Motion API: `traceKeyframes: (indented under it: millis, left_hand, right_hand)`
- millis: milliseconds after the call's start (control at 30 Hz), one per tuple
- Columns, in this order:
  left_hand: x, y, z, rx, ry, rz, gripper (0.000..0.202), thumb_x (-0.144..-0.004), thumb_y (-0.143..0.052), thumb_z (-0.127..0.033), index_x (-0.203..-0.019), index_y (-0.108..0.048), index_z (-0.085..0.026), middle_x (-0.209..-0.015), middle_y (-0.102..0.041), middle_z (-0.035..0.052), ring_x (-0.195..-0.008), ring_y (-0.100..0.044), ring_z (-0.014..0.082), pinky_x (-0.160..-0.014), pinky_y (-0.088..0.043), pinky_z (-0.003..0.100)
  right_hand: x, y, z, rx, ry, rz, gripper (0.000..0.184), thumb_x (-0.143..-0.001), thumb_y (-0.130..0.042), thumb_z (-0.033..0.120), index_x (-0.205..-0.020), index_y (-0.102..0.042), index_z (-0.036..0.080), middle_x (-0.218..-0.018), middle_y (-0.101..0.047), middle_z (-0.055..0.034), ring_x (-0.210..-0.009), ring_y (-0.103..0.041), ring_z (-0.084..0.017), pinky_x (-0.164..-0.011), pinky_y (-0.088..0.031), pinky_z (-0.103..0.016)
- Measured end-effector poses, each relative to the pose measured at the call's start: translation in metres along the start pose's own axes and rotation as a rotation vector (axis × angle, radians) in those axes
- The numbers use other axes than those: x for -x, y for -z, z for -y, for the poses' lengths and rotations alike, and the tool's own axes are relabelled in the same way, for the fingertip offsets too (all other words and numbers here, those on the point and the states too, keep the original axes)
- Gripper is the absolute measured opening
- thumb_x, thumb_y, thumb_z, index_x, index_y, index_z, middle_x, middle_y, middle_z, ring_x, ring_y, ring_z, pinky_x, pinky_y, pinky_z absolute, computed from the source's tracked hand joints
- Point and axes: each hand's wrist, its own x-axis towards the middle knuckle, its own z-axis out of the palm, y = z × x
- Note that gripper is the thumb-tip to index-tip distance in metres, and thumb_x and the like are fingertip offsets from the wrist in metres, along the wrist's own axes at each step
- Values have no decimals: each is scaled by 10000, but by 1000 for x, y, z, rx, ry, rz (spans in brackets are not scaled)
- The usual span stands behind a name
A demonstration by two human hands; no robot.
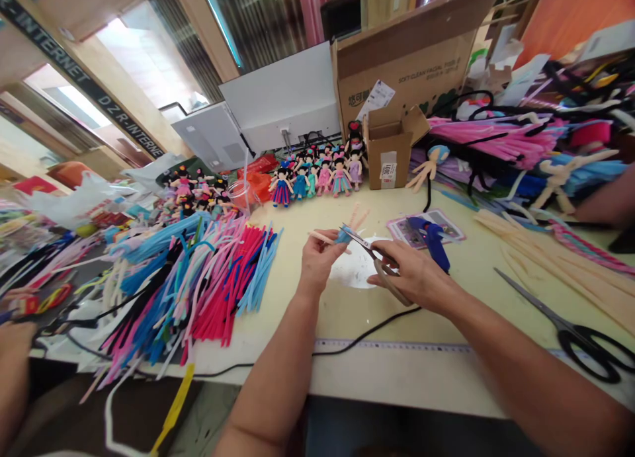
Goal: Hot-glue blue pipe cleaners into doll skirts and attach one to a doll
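Head cam: left hand (317,262) pinching a part-built pipe-cleaner doll (343,235), beige limbs, blue middle, above the white disc (342,272). Right hand (415,272) gripping small scissors (361,240), blades at the blue part; can't tell if they're cutting. Blue glue gun (435,242) just beyond right hand. Black-handled scissors (538,303) lying farther right. Cut pipe cleaners (218,288) piled left.

We see held scissors (370,246) with smooth metal blades (358,238), fuzzy, matt pipe cleaners (221,288), a plain, matt cardboard box (391,61), a smooth plastic glue gun (436,245), a crinkled, glossy plastic bag (79,204), and a smooth table (342,311) with a slight sheen.
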Motion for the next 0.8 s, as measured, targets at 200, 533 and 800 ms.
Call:
traceKeyframes:
  millis: [200,533,800]
  left_hand:
    - [-1,1,0,-18,16,-2,313,-567,-846,-242,-762,-616,-159,-871,-670,18,-798,-649,161,-748,-550,339]
    - [-1,2,2,-35,24,-4,298,-576,-843,-249,-762,-627,-161,-866,-673,22,-807,-647,160,-756,-543,331]
    - [-1,2,4,-43,48,-6,304,-578,-840,-256,-773,-627,-159,-861,-679,25,-804,-647,165,-759,-530,336]
  right_hand:
    - [-1,4,5,14,19,21,339,-766,-681,462,-997,-593,230,-792,-590,-6,-702,-522,-166,-603,-359,-269]
    - [-2,1,5,34,15,11,263,-793,-639,484,-884,-588,242,-688,-579,29,-609,-491,-141,-547,-306,-256]
    - [-2,0,3,39,9,3,241,-816,-623,478,-857,-597,243,-661,-563,28,-605,-472,-147,-552,-299,-261]
